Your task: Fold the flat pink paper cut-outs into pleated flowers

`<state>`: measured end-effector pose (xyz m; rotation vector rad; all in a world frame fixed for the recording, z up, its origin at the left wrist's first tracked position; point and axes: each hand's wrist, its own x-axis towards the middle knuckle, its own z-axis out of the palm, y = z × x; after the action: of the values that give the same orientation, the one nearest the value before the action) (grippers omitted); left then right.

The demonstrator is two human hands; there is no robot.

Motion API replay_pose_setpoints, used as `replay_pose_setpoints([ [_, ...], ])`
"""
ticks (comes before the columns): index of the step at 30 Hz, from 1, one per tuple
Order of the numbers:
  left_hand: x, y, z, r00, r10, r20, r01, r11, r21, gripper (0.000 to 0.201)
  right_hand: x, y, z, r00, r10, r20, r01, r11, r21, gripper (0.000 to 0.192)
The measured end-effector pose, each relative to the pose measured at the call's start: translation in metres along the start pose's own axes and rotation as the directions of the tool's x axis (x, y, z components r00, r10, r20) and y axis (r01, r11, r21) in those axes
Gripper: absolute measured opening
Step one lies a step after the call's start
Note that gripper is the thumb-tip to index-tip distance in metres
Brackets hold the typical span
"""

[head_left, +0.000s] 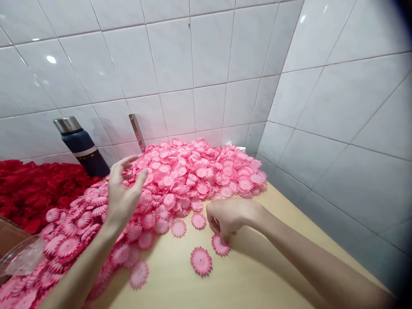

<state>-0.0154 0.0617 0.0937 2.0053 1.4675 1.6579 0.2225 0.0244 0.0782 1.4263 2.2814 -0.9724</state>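
My left hand (124, 193) hovers over the left part of a large heap of pink scalloped flower discs (180, 171), its fingers spread and curved with nothing between them. At the front right of the heap, my right hand (230, 216) is closed and bent downward. Its fingertips meet the upper edge of one pink flower disc (220, 246), and the hand hides part of that contact. Another flower disc (201, 261) lies flat and apart on the tabletop, slightly nearer to me. Two more single discs lie between the heap and my right hand.
A dark blue bottle (85, 150) with a steel cap stands behind a red pile (38, 189) on the left. A metal strip (137, 131) leans against the tiled wall (209, 64). At the lower left is a clear plastic container (27, 257). The pale tabletop (257, 279) meets the right wall.
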Motion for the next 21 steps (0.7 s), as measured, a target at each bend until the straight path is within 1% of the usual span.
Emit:
replay_pose_setpoints([
  [2, -0.003, 0.012, 0.000, 0.995, -0.001, 0.104, 0.010, 0.997, -0.081, 0.034, -0.002, 0.002, -0.001, 0.998, -0.050, -0.034, 0.051, 0.999, 0.015, 0.018],
  [3, -0.004, 0.019, -0.001, 0.984, 0.000, 0.180, 0.021, 0.993, -0.114, 0.031, -0.004, 0.003, -0.002, 0.996, -0.071, -0.059, 0.073, 0.997, 0.020, 0.014],
  [4, -0.006, 0.027, -0.001, 0.962, 0.008, 0.271, 0.029, 0.991, -0.130, 0.028, -0.007, 0.003, -0.004, 0.992, -0.088, -0.089, 0.090, 0.996, 0.021, 0.010],
  [5, -0.007, 0.034, -0.001, 0.928, 0.021, 0.373, 0.029, 0.991, -0.128, 0.025, -0.010, 0.003, -0.005, 0.987, -0.104, -0.126, 0.108, 0.994, 0.021, 0.008],
  [7, -0.014, 0.048, -0.001, 0.829, 0.046, 0.557, 0.005, 0.996, -0.089, 0.021, -0.015, 0.000, -0.008, 0.970, -0.150, -0.192, 0.157, 0.987, 0.023, 0.007],
  [8, -0.019, 0.053, 0.000, 0.778, 0.048, 0.627, -0.005, 0.998, -0.070, 0.021, -0.018, -0.003, -0.008, 0.959, -0.181, -0.217, 0.192, 0.981, 0.028, 0.008],
  [9, -0.026, 0.056, 0.002, 0.731, 0.038, 0.681, -0.002, 0.999, -0.053, 0.023, -0.020, -0.006, -0.008, 0.947, -0.215, -0.240, 0.229, 0.973, 0.031, 0.009],
  [11, -0.043, 0.057, 0.004, 0.651, -0.014, 0.759, 0.046, 0.999, -0.020, 0.025, -0.022, -0.011, -0.007, 0.920, -0.279, -0.275, 0.299, 0.954, 0.032, 0.012],
  [12, -0.054, 0.055, 0.005, 0.628, -0.052, 0.776, 0.084, 0.996, -0.001, 0.026, -0.023, -0.014, -0.006, 0.909, -0.306, -0.282, 0.329, 0.944, 0.036, 0.012],
  [13, -0.065, 0.052, 0.006, 0.623, -0.097, 0.776, 0.133, 0.991, 0.017, 0.028, -0.023, -0.017, -0.005, 0.900, -0.333, -0.282, 0.359, 0.932, 0.043, 0.012],
  [15, -0.087, 0.043, 0.006, 0.619, -0.190, 0.762, 0.275, 0.961, 0.017, 0.028, -0.021, -0.021, -0.002, 0.884, -0.384, -0.268, 0.415, 0.907, 0.067, 0.011],
  [16, -0.096, 0.039, 0.005, 0.599, -0.237, 0.765, 0.354, 0.935, 0.013, 0.027, -0.020, -0.023, -0.001, 0.878, -0.407, -0.250, 0.438, 0.895, 0.081, 0.010],
  [17, -0.105, 0.035, 0.004, 0.590, -0.277, 0.758, 0.420, 0.907, 0.004, 0.026, -0.019, -0.024, 0.001, 0.876, -0.426, -0.227, 0.454, 0.886, 0.090, 0.010],
  [18, -0.112, 0.032, 0.002, 0.589, -0.309, 0.747, 0.465, 0.885, 0.000, 0.025, -0.018, -0.025, 0.002, 0.876, -0.438, -0.203, 0.462, 0.882, 0.092, 0.010],
  [19, -0.118, 0.031, 0.001, 0.596, -0.335, 0.730, 0.493, 0.870, -0.003, 0.026, -0.018, -0.026, 0.002, 0.878, -0.442, -0.182, 0.463, 0.882, 0.090, 0.011],
  [21, -0.125, 0.030, -0.001, 0.622, -0.380, 0.685, 0.537, 0.844, -0.020, 0.033, -0.016, -0.027, 0.003, 0.883, -0.442, -0.157, 0.457, 0.886, 0.079, 0.013],
])
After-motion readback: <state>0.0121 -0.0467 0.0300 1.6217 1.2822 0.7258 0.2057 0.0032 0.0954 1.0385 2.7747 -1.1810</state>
